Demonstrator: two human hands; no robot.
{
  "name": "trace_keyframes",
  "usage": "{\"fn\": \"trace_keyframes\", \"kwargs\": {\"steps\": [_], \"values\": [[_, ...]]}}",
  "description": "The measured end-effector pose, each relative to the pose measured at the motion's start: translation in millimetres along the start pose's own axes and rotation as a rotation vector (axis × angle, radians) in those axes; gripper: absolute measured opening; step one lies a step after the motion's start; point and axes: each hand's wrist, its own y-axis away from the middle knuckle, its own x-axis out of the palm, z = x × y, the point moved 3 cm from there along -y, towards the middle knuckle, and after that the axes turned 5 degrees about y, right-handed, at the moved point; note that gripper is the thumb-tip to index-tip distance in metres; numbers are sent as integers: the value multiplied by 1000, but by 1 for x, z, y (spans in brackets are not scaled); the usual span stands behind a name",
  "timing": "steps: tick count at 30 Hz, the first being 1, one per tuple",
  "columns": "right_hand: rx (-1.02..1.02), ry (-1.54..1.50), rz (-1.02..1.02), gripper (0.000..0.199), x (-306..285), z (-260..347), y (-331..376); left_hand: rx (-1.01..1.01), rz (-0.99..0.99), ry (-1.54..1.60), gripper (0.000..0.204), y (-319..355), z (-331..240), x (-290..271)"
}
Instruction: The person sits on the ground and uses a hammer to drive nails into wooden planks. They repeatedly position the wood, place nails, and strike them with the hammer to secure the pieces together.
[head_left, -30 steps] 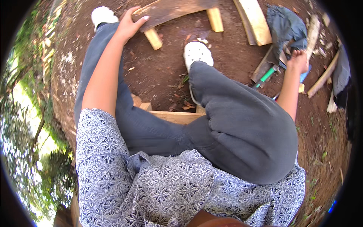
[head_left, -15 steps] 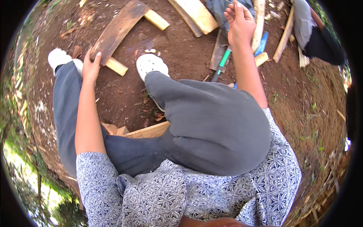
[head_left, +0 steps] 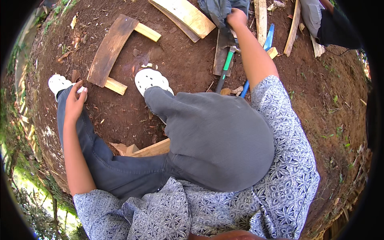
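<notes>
upright-ish, hatchet (head_left: 225, 66) handle — toward wearer

shirt (head_left: 280, 168): short-sleeved, blue-grey with a white flower-and-leaf print all over; sleeves end above the elbows, forearms bare. trousers (head_left: 216, 140): plain grey, finely ribbed weave on the right leg, the left leg (head_left: 92, 152) darker and bluer. shoes: white perforated clogs, one (head_left: 150, 80) at each trouser hem, the other (head_left: 58, 83) left of it. hands bare.

Dark weathered rough wooden board (head_left: 108, 50) showing matt finish; green smooth plastic hammer handle (head_left: 227, 63) showing slight gloss; grey matt cloth (head_left: 218, 10) lying crumpled.
</notes>
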Motion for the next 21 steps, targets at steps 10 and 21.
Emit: {"fn": "trace_keyframes", "kwargs": {"steps": [10,21], "values": [[60,-748,-307,32,-57,80,48,524,239,195,53,-13,-282,167],[444,-1317,-463,18,-133,4,79,576,201,317,57,-103,-368,308]]}}
